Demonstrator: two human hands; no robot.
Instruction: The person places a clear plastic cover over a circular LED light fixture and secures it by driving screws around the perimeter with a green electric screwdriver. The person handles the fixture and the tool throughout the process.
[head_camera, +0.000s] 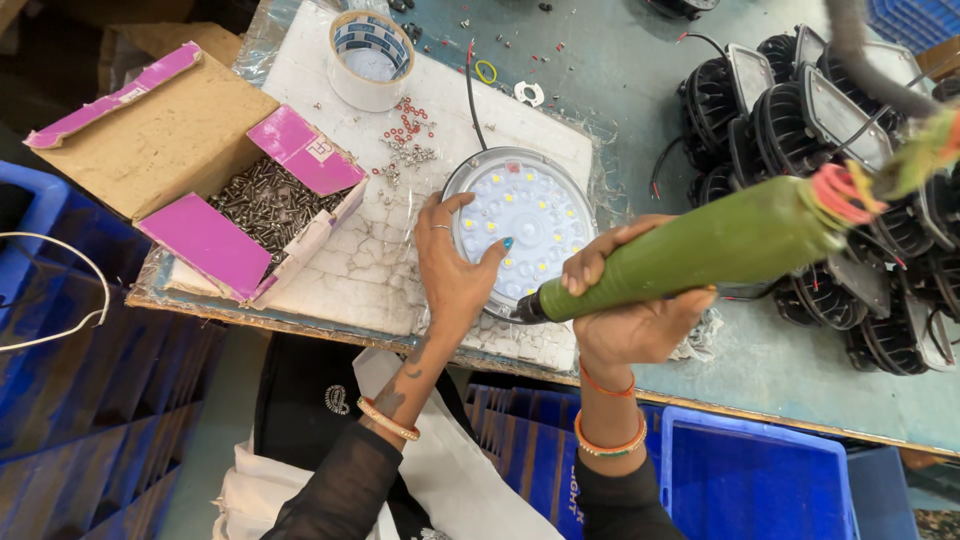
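Gripping a green electric screwdriver in the right hand, fingers wrapped tight round the barrel — its tip sits at the near rim of a round LED lamp. Left hand is spread flat on the lamp's left edge, pinning it onto the white foam sheet. Open cardboard box of screws just to the left, tape roll further back — black lamp housings stacked on the right.
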